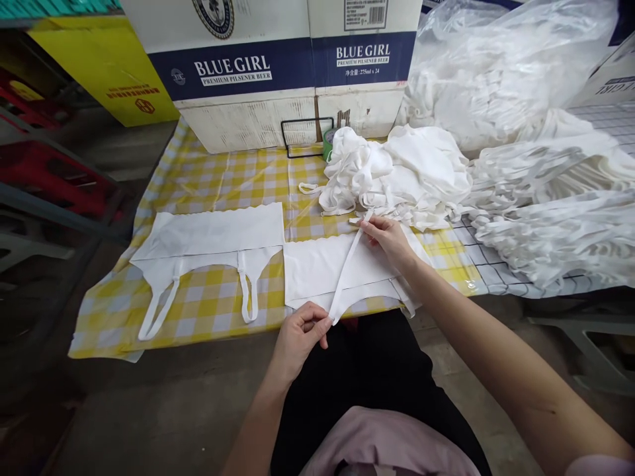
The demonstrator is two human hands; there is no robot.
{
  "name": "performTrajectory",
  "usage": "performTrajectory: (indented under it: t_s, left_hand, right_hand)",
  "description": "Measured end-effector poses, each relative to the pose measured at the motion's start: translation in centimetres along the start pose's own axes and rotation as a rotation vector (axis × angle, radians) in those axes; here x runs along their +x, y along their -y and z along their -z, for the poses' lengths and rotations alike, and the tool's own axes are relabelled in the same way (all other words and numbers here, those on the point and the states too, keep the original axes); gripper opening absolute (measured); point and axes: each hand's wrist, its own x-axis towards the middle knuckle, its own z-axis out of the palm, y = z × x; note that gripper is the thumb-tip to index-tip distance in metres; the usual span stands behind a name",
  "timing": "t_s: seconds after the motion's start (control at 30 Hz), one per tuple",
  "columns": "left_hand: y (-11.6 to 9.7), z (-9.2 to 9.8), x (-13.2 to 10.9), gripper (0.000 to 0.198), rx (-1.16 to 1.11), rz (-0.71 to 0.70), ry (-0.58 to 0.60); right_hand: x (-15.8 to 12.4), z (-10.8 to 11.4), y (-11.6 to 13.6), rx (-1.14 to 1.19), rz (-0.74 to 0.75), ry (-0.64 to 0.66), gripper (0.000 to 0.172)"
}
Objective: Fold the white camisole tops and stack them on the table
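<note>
A white camisole top [317, 264] lies flat at the near edge of the yellow checked tablecloth [218, 178]. Its thin white strap [350, 264] is stretched taut between my two hands. My left hand [300, 334] pinches the strap's near end at the garment's lower edge. My right hand [387, 238] pinches the far end above the top. A second white top [213, 235] lies flat to the left, straps hanging toward me.
A heap of white garments [397, 175] sits behind my right hand, with stacked white tops [555, 211] and a plastic bag of more [496, 73] at right. Blue Girl cardboard boxes [278, 73] stand at the back. A green tape roll [328, 142] rests by them.
</note>
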Motion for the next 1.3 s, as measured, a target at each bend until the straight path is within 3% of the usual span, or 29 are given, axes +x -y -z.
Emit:
performTrajectory:
  t_s: [0.17, 0.27, 0.33, 0.43, 0.53, 0.63, 0.83, 1.03, 1.3]
  left_hand:
    - [-0.4, -0.2, -0.3, 0.019, 0.049, 0.095, -0.020]
    - [-1.5, -0.2, -0.6, 0.031, 0.097, 0.168, -0.027]
    - [-2.8, -0.3, -0.4, 0.039, 0.220, 0.105, -0.104]
    - [-5.4, -0.9, 0.6, 0.036, 0.422, -0.121, -0.236]
    - [-7.8, -2.1, 2.0, 0.029, 0.354, -0.226, -0.149]
    - [-9.0, -3.4, 2.6, 0.023, 0.191, -0.180, -0.040]
    - [-8.4, -3.9, 1.9, 0.023, 0.019, -0.061, 0.005]
    - [-7.7, -2.6, 0.8, 0.025, 0.101, -0.001, 0.040]
    - [-7.8, -2.5, 0.8, 0.027, 0.062, 0.025, -0.047]
  right_hand:
    - [-0.6, 0.5, 1.2, 0.110, 0.000, 0.002, 0.029]
    - [-1.8, 0.4, 2.9, 0.170, 0.017, 0.054, 0.027]
    - [-2.8, 0.1, 4.4, 0.183, 0.012, 0.109, 0.026]
    - [-4.5, -0.8, 6.6, 0.172, -0.026, 0.213, 0.024]
    - [-6.0, -1.7, 8.0, 0.180, -0.097, 0.305, 0.024]
    - [-6.8, -2.0, 8.4, 0.217, -0.160, 0.333, 0.024]
    - [-7.5, -1.8, 7.4, 0.321, -0.270, 0.286, 0.026]
    - [-8.2, -2.5, 6.9, 0.349, -0.249, 0.313, 0.026]
    - [-9.7, -4.2, 6.6, 0.300, -0.241, 0.370, 0.029]
